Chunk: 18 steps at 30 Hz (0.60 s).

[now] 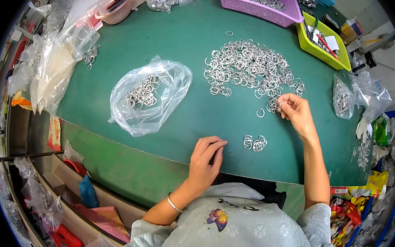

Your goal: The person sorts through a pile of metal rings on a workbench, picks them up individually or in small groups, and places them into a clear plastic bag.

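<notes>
A large pile of silver metal rings (244, 64) is spread over the green table (176, 27). At the pile's near right end my right hand (296, 113) is closed in a pinch, with a metal ring (280, 104) at its fingertips; other rings lie right under the fingers. One loose ring (260, 113) lies just left of it. A small group of rings (255, 142) sits between my hands. My left hand (206, 159) rests by the table's near edge, its fingers loosely bent and nothing visible in them. Farther left, a clear plastic bag (170, 107) lies with its mouth spread around more rings (143, 93).
A purple basket (258, 5) of rings and a yellow-green basket (324, 51) with tools stand at the far right. A filled clear bag (342, 98) lies by the right edge. Plastic bags (49, 65) crowd the left edge, near a pink bowl (114, 11).
</notes>
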Available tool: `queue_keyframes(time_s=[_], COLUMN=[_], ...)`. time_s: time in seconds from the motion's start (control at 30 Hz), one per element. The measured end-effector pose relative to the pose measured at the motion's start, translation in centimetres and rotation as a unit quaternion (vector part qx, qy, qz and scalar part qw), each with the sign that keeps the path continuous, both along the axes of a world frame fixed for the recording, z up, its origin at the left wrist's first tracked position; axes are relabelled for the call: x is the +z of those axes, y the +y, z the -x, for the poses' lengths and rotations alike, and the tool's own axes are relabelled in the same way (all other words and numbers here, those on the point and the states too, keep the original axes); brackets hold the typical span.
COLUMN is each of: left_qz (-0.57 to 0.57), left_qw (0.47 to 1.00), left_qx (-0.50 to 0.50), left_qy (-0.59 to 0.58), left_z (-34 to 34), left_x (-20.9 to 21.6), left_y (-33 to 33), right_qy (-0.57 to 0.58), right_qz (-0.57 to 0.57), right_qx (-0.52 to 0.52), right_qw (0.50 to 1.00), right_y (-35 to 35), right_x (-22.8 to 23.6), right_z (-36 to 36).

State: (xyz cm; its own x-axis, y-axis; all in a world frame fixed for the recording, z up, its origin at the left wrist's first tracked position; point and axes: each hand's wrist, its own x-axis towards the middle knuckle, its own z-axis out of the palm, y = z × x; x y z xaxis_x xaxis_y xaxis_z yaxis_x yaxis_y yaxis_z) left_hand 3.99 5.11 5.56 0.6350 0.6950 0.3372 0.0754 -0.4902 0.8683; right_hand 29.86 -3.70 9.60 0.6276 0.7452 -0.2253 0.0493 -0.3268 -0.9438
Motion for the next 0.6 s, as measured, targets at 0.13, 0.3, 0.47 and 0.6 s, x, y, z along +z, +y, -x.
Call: queue_keyframes(time_s=[0.13, 0.3, 0.47, 0.6], left_qz=[0.001, 0.002, 0.007, -0.014], left_qw=[1.000, 1.000, 1.000, 1.000], left_qx=[-0.001, -0.007, -0.005, -0.003], left_qy=[0.001, -0.002, -0.002, -0.005], left_z=[0.0, -0.1, 0.1, -0.1], left_x=[0.0, 0.0, -0.3, -0.6], left_y=[0.0, 0.0, -0.2, -0.2], right_qy=[-0.022, -0.168, -0.006, 0.099], right_qz=[0.021, 0.079, 0.025, 0.000], right_qx=[0.013, 0.007, 0.036, 0.156], right_qw=[0.999, 0.983, 0.999, 0.983], right_y=[-0.7, -0.9, -0.7, 2.2], right_x=[-0.6, -0.7, 0.8, 3.2], right_z=[-0.6, -0.7, 0.8, 5.0])
